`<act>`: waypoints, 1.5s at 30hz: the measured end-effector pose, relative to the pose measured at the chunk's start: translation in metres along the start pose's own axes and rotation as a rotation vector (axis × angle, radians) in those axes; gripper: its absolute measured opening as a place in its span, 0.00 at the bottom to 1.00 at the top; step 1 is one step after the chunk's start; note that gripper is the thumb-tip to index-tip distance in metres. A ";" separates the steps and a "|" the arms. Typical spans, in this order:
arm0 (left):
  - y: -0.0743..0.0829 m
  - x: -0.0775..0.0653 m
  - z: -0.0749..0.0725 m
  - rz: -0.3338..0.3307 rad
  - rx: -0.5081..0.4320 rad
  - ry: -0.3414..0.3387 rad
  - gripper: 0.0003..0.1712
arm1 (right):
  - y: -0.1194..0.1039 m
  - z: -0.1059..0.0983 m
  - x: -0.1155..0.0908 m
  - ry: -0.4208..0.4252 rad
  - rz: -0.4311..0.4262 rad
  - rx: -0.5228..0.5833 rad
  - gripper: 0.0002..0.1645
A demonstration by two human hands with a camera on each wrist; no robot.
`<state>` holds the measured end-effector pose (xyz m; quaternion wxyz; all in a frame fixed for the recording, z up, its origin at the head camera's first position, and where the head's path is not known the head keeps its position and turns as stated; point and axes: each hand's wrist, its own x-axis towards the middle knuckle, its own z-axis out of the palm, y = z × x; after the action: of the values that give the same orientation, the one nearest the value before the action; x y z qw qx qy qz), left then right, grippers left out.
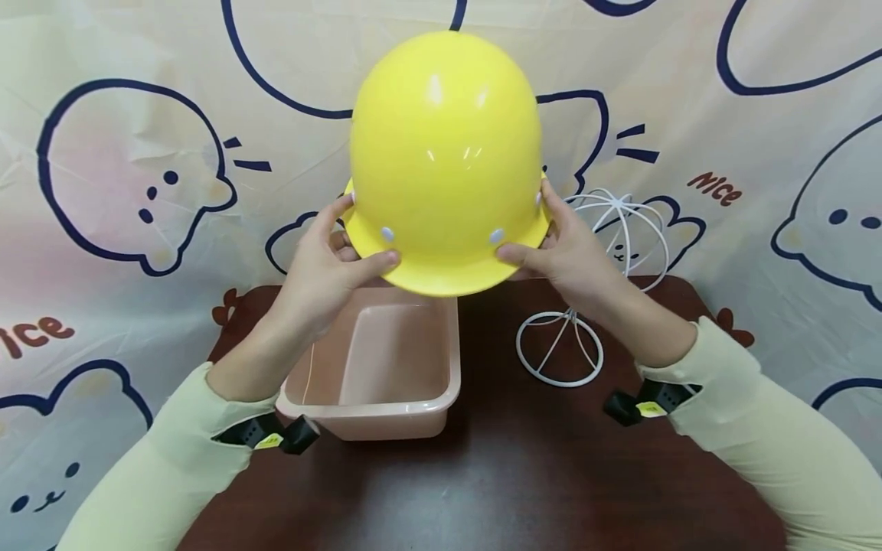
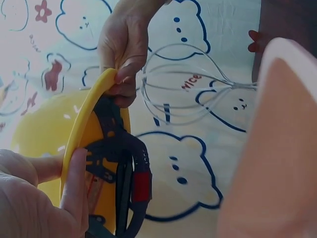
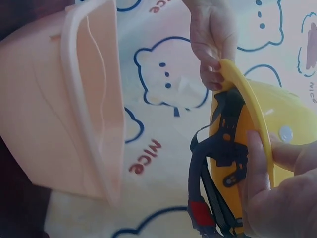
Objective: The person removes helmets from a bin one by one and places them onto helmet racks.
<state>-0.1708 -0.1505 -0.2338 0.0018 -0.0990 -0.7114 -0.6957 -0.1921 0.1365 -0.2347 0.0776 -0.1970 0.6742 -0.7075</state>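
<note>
A yellow hard hat (image 1: 446, 153) is held up in the air in the head view, its smooth dome facing the camera. My left hand (image 1: 324, 256) grips the left side of its brim, thumb on the outer face. On the opposite side my right hand (image 1: 568, 249) pinches the brim in the same way. Both wrist views show fingers tucked behind the brim. Inside the hat, a dark suspension harness (image 2: 133, 148) with a red patch shows in the left wrist view; the same dark headband (image 3: 213, 158) appears in the right wrist view.
Below the hat, a pink plastic basin (image 1: 372, 421) stands on the dark brown table (image 1: 510, 474). To its right is a white wire stand (image 1: 560, 381) with a round base and a cage-like top, partly behind my right arm. A cartoon-printed cloth (image 1: 289, 61) hangs behind.
</note>
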 end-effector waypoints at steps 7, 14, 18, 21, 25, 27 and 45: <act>0.025 0.014 0.035 0.004 -0.077 -0.027 0.52 | -0.030 -0.030 -0.013 0.010 -0.026 0.032 0.50; 0.038 0.033 0.084 0.033 -0.177 -0.065 0.52 | -0.047 -0.078 -0.031 -0.020 -0.055 0.118 0.46; 0.037 0.043 0.110 0.047 -0.185 -0.103 0.52 | -0.046 -0.108 -0.041 -0.034 -0.060 0.114 0.45; 0.034 0.049 0.127 0.061 -0.191 -0.135 0.51 | -0.044 -0.128 -0.048 -0.039 -0.064 0.074 0.44; 0.027 0.055 0.147 0.041 -0.153 -0.133 0.52 | -0.037 -0.150 -0.056 -0.040 -0.057 0.018 0.44; 0.022 0.058 0.156 0.019 -0.114 -0.118 0.54 | -0.033 -0.158 -0.060 -0.041 -0.046 0.003 0.45; -0.038 0.051 0.186 -0.002 -0.096 -0.143 0.54 | 0.024 -0.181 -0.087 -0.056 -0.014 -0.016 0.50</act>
<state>-0.2012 0.0399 -0.2704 -0.0545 -0.1476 -0.6757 -0.7202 -0.1858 0.3344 -0.2762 0.0901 -0.2220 0.6762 -0.6967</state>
